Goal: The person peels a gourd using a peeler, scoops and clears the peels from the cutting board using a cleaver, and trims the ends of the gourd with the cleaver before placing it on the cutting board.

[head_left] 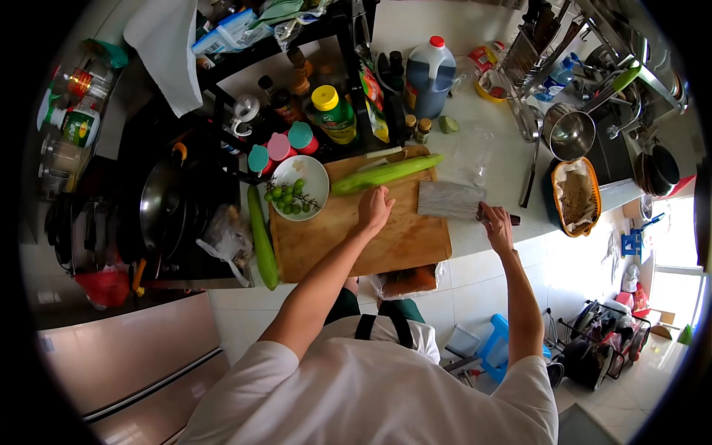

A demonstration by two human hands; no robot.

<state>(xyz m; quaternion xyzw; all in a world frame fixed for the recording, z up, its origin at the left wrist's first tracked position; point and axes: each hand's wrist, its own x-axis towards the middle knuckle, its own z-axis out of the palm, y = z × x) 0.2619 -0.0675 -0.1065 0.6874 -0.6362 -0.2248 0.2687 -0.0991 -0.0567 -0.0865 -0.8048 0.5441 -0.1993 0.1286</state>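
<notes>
On the wooden cutting board (334, 248), a long pale green gourd (389, 173) lies across the upper part. Just below it is my left hand (375, 210), its fingers curled in; whether they hold anything is hidden. My right hand (497, 225) is wrapped round the dark handle of a cleaver (449, 200), whose broad blade lies flat over the board's right edge. A white plate (315, 174) with green grapes (285, 194) rests at the board's upper left. Another long green gourd (262, 241) lies along the board's left side.
Behind the board stand a yellow-capped bottle (334, 115), lidded jars (280, 147) and a dark jug (429, 78). A cut green piece (448, 124) lies near the jug. Rightward are a metal pot (569, 133) and a lined basket (576, 196); pans (159, 200) sit at left.
</notes>
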